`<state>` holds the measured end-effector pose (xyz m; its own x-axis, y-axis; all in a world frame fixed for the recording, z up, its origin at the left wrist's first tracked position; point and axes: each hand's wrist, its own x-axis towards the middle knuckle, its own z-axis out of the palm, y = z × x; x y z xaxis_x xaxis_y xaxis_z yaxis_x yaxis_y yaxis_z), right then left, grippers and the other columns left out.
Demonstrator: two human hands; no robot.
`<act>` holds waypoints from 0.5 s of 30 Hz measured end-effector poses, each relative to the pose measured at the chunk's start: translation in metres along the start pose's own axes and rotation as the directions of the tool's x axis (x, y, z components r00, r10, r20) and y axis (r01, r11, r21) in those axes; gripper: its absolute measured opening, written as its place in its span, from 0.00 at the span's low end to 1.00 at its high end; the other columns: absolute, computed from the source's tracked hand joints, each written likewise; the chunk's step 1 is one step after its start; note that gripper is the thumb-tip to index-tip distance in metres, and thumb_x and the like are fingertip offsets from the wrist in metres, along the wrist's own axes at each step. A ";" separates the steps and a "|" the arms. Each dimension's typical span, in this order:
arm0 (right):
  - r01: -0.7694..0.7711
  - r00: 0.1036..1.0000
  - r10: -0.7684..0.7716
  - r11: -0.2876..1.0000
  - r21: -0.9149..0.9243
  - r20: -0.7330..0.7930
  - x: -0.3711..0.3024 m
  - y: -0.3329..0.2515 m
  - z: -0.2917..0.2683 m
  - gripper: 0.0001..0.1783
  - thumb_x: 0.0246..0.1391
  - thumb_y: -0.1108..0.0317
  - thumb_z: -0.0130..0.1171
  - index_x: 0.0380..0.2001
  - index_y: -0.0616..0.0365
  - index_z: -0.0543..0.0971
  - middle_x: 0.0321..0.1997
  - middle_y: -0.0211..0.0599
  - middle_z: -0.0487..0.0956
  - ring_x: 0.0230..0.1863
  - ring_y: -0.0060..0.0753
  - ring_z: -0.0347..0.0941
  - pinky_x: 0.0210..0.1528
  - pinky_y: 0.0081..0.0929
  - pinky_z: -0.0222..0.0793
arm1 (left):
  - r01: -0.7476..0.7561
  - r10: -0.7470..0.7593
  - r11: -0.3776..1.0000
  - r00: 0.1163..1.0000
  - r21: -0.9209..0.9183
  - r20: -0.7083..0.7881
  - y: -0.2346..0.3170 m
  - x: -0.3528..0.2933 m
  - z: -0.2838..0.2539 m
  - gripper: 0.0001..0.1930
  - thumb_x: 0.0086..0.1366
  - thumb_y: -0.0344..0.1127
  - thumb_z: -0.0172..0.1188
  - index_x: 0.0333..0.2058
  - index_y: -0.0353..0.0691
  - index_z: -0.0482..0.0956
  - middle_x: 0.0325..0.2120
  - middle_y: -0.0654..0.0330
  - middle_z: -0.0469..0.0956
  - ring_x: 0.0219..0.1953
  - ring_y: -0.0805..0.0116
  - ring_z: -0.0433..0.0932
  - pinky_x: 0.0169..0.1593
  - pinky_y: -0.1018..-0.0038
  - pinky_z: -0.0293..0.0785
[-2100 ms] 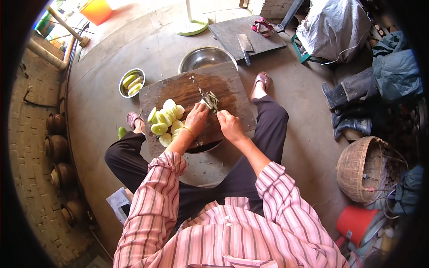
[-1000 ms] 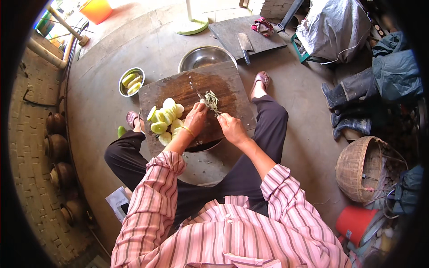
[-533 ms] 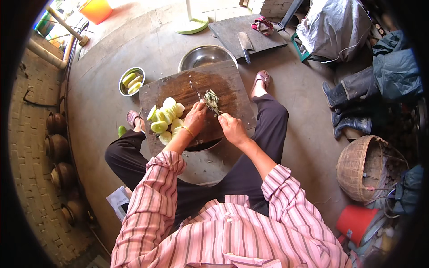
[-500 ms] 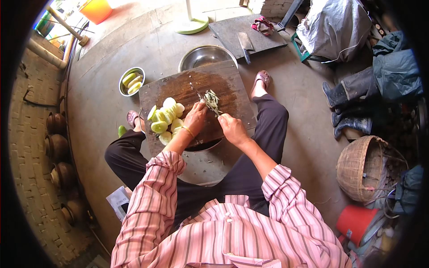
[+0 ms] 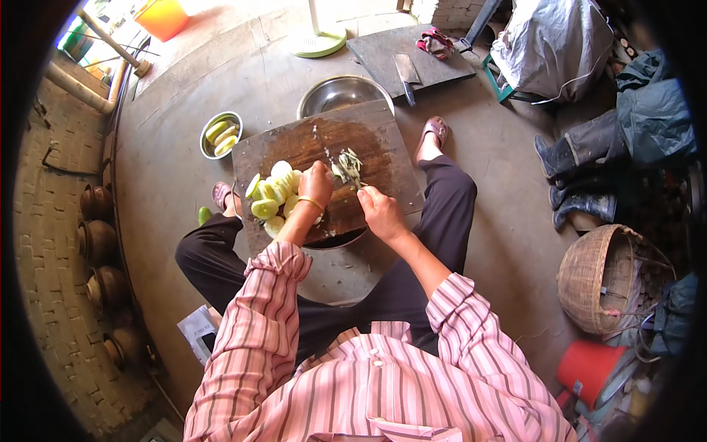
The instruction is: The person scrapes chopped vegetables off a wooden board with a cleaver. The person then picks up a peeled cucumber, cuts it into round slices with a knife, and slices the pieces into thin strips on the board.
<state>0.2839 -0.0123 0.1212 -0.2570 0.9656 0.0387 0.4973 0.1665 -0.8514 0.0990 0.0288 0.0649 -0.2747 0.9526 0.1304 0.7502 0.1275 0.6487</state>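
A wooden cutting board lies in front of me, between my knees. My right hand is closed around the handle of a knife, whose blade is seen nearly edge-on and hard to make out. Beside it lies a small heap of thin pale-green strips. My left hand is on the board with curled fingers, between that heap and the round slices; whatever it grips is hidden. Several pale-green cucumber-like slices are piled at the board's left side.
Past the board stand a steel basin and, to its left, a metal bowl with cut green pieces. A cleaver rests on a dark board. On the right are rubber boots, a wicker basket and a red bucket.
My left hand has drawn left, away from the heap of strips and toward the round slices. My right hand stays in nearly the same place with the knife.
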 end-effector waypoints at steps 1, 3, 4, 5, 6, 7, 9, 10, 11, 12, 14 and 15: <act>0.009 1.000 -0.008 0.999 -0.045 0.017 0.000 0.000 0.001 0.16 0.62 0.56 0.44 0.35 0.57 0.74 0.28 0.56 0.77 0.34 0.64 0.73 0.35 0.53 0.68 | 0.087 -0.088 0.996 0.993 0.019 0.082 -0.005 0.005 0.004 0.07 0.57 0.31 0.52 0.29 0.35 0.78 0.27 0.44 0.78 0.33 0.44 0.77 0.40 0.57 0.73; 0.004 0.999 -0.002 0.997 -0.075 0.032 0.003 0.005 0.001 0.16 0.62 0.56 0.44 0.35 0.57 0.74 0.29 0.56 0.78 0.34 0.63 0.73 0.35 0.53 0.69 | 0.282 -0.283 0.959 0.923 0.043 0.260 0.006 0.016 -0.001 0.10 0.54 0.33 0.54 0.23 0.32 0.81 0.27 0.42 0.79 0.34 0.44 0.79 0.42 0.59 0.75; -0.004 0.999 0.009 0.994 -0.106 0.046 0.005 0.009 0.001 0.16 0.62 0.56 0.44 0.35 0.57 0.74 0.29 0.56 0.78 0.34 0.63 0.73 0.35 0.53 0.69 | 0.279 -0.280 0.959 0.923 0.042 0.266 0.005 0.021 0.006 0.10 0.54 0.33 0.54 0.23 0.32 0.81 0.27 0.42 0.79 0.34 0.44 0.79 0.42 0.59 0.75; -0.009 0.999 0.014 0.994 -0.108 0.043 0.006 0.014 0.000 0.16 0.62 0.56 0.44 0.35 0.57 0.74 0.29 0.56 0.78 0.34 0.63 0.73 0.35 0.53 0.69 | 0.322 -0.319 0.946 0.908 0.036 0.271 0.006 0.024 0.011 0.10 0.54 0.32 0.54 0.23 0.31 0.81 0.25 0.43 0.79 0.31 0.46 0.80 0.38 0.60 0.76; 0.001 0.999 0.002 0.996 -0.086 0.037 0.007 0.014 0.000 0.16 0.62 0.56 0.44 0.35 0.56 0.74 0.29 0.56 0.78 0.34 0.63 0.74 0.35 0.53 0.69 | 0.368 -0.362 0.929 0.892 0.032 0.270 0.007 0.026 0.012 0.10 0.54 0.31 0.54 0.22 0.30 0.81 0.22 0.43 0.79 0.28 0.47 0.81 0.34 0.60 0.77; 0.011 0.999 -0.009 0.998 -0.065 0.031 0.008 0.015 -0.001 0.16 0.62 0.56 0.44 0.35 0.56 0.74 0.29 0.56 0.78 0.34 0.63 0.74 0.35 0.53 0.69 | 0.369 -0.364 0.929 0.891 0.034 0.271 0.006 0.025 0.012 0.10 0.54 0.31 0.54 0.22 0.30 0.81 0.22 0.43 0.79 0.28 0.47 0.81 0.34 0.60 0.77; -0.005 0.999 0.008 0.997 -0.071 0.035 0.004 0.011 -0.003 0.16 0.62 0.56 0.44 0.35 0.56 0.74 0.28 0.56 0.78 0.34 0.63 0.74 0.35 0.52 0.69 | 0.466 -0.434 0.884 0.848 -0.038 0.304 0.007 0.025 0.010 0.13 0.56 0.30 0.53 0.15 0.31 0.76 0.09 0.54 0.75 0.11 0.63 0.76 0.17 0.68 0.73; -0.024 0.999 0.027 0.997 -0.079 0.037 0.002 0.008 -0.006 0.16 0.62 0.56 0.44 0.35 0.56 0.74 0.28 0.56 0.78 0.33 0.62 0.74 0.35 0.52 0.70 | 0.468 -0.436 0.883 0.845 -0.036 0.309 0.013 0.026 0.007 0.13 0.56 0.30 0.53 0.15 0.31 0.76 0.09 0.54 0.75 0.11 0.63 0.76 0.17 0.68 0.73; -0.030 0.999 0.033 0.996 -0.080 0.039 0.003 0.007 -0.008 0.16 0.62 0.56 0.44 0.35 0.56 0.74 0.28 0.56 0.78 0.33 0.62 0.74 0.35 0.52 0.70 | 0.514 -0.462 0.854 0.819 -0.078 0.341 0.019 0.027 0.004 0.13 0.56 0.30 0.54 0.15 0.32 0.77 0.09 0.54 0.74 0.11 0.63 0.76 0.16 0.68 0.73; -0.005 1.000 0.006 0.999 -0.051 0.031 0.004 0.004 -0.008 0.16 0.62 0.56 0.44 0.35 0.56 0.74 0.27 0.56 0.78 0.33 0.62 0.74 0.34 0.52 0.70 | 0.561 -0.490 0.820 0.790 -0.115 0.369 0.019 0.027 0.002 0.12 0.56 0.30 0.55 0.16 0.32 0.77 0.09 0.55 0.74 0.10 0.63 0.75 0.15 0.69 0.72; 0.017 0.999 -0.017 1.000 -0.020 0.027 0.002 0.002 -0.005 0.15 0.62 0.56 0.44 0.35 0.55 0.74 0.26 0.56 0.78 0.32 0.62 0.74 0.34 0.52 0.70 | 0.560 -0.488 0.821 0.789 -0.113 0.374 0.014 0.025 0.001 0.11 0.56 0.30 0.55 0.16 0.32 0.77 0.10 0.54 0.74 0.10 0.63 0.75 0.15 0.68 0.72; -0.003 0.998 0.008 0.996 -0.084 0.058 0.000 0.001 -0.005 0.15 0.62 0.55 0.44 0.34 0.55 0.73 0.25 0.56 0.78 0.31 0.62 0.74 0.33 0.53 0.70 | 0.562 -0.489 0.818 0.790 -0.119 0.368 0.016 0.024 -0.001 0.12 0.56 0.29 0.53 0.17 0.31 0.77 0.10 0.54 0.74 0.11 0.63 0.75 0.16 0.68 0.73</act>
<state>0.2885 -0.0106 0.1230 -0.3005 0.9538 0.0017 0.5662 0.1798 -0.8044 0.1039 0.0535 0.0791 -0.3628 0.7923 -0.4905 0.3882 0.6070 0.6934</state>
